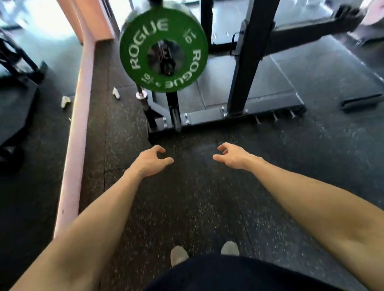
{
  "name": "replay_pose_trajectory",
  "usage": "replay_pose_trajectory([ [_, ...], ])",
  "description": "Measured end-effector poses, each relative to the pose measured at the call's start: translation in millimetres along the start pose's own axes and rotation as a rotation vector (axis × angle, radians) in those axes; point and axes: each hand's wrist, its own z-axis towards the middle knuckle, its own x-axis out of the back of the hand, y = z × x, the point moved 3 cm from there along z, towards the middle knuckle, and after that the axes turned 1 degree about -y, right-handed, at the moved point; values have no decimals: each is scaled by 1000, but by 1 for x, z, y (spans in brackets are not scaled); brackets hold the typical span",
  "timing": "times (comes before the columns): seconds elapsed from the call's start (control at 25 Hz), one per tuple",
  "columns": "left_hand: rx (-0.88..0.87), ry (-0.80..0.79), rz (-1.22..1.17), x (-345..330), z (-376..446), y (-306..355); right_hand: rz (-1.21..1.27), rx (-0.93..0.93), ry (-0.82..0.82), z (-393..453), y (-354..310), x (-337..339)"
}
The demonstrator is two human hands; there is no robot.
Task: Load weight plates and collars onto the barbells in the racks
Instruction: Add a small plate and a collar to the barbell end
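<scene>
A black speckled rubber floor (pixel 197 204) fills most of the view, laid in tiles with seams running away from the person. A pale pink low wall (pixel 80 121) runs from the near left toward the far centre, dividing this lane from a darker area on the left where black machine frames stand, blurred. On the far right a black steel power rack (pixel 248 57) stands on a grey bolted base plate (pixel 230 115), with an upright post leaning across the view and a horizontal arm reaching to the right. Bright windows glare at the far side of the room.

The green Rogue weight plate (pixel 163 50) hangs at the far centre, its flat face turned toward the person, white lettering and "10" marks reading around the rim. It sits on the barbell sleeve (pixel 165 56), whose long axis points almost straight at the camera, so only the end shows inside the plate's hub. A dark collar seems to sit at the hub, though blur keeps it uncertain. Behind the green plate the edge of another plate shows, blurred. Below it, a chrome bar end (pixel 141 95) stands beside the rack base.

The left hand (pixel 152 160) and the right hand (pixel 231 155) are held out low, near each other and well short of the plate, both with fingers loosely curled and spread, holding nothing. Two grey shoe tips (pixel 179 254) show at the near edge, above dark shorts.
</scene>
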Motion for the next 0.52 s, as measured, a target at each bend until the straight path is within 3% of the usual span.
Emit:
replay_pose_trajectory([
  [0.52, -471, 624, -14, 298, -42, 207, 28, 498, 469, -66, -222, 273],
])
